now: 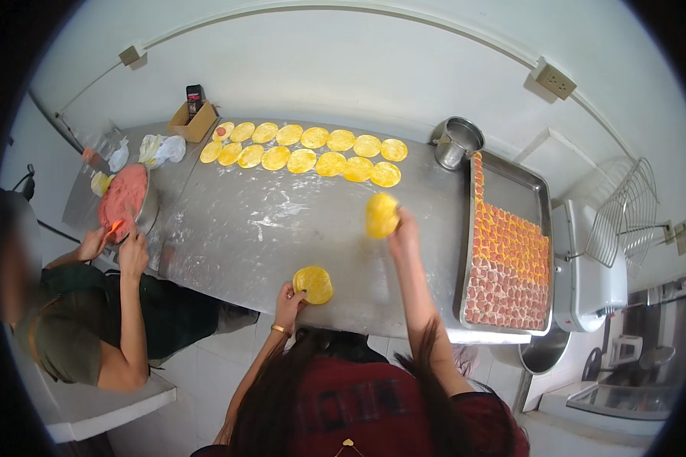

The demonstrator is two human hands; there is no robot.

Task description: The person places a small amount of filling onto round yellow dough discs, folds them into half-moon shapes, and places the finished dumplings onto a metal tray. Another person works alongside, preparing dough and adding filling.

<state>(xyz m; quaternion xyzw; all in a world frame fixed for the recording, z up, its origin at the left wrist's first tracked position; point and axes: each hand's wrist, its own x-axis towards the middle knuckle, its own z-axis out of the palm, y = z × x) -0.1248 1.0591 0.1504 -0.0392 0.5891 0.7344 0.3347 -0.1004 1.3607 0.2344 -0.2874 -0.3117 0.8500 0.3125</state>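
My left hand (288, 306) grips a yellow dough round (314, 284) by its left edge, near the front edge of the metal table; whether it is one round or a stack, I cannot tell. Over the table, further right and forward, my right hand (405, 231) holds another yellow dough round (381, 215), slightly blurred and tilted above the surface. Two rows of yellow dough rounds (301, 161) lie flat along the far side. On the leftmost one of the back row sits a small dab of pink filling (221, 131).
At left, a co-worker's hands (132, 251) hold an orange utensil over a bowl of pink ground meat (123, 194). A metal tray (513, 181) of small filled dough pieces (511, 263) lies right, beside a metal pot (457, 145), with a white scale (587, 266) beyond.
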